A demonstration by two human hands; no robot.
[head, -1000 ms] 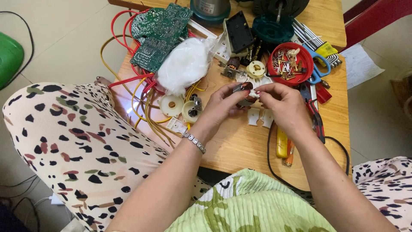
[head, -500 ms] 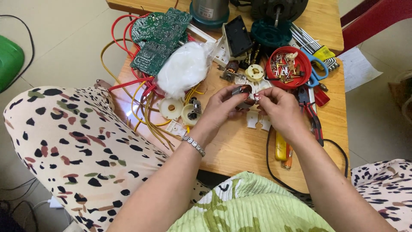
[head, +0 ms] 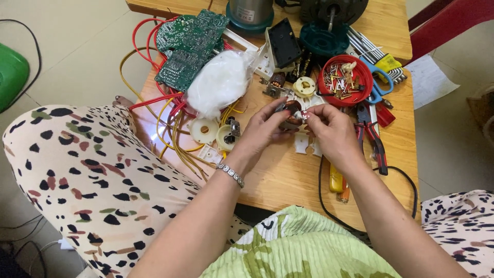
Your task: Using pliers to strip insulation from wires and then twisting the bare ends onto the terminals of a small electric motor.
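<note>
Over the middle of a small wooden table (head: 288,180), my left hand (head: 265,128) and my right hand (head: 332,128) meet on a small dark motor part with copper-brown winding (head: 292,110). My left hand grips the part from the left, fingers curled around it. The fingertips of my right hand pinch its right end, where a small metal piece shows. A silver bracelet (head: 230,175) sits on my left wrist. Most of the part is hidden by my fingers.
A green circuit board (head: 190,44), red and yellow wires (head: 170,123), a white plastic bag (head: 218,82), white round parts (head: 204,129), a red bowl of screws (head: 343,80), pliers (head: 373,134), a screwdriver (head: 337,183) and a black cable (head: 401,175) lie on the table. A red chair (head: 453,18) stands behind.
The hands stay together on the small part with only slight finger shifts. The view has drifted a little.
</note>
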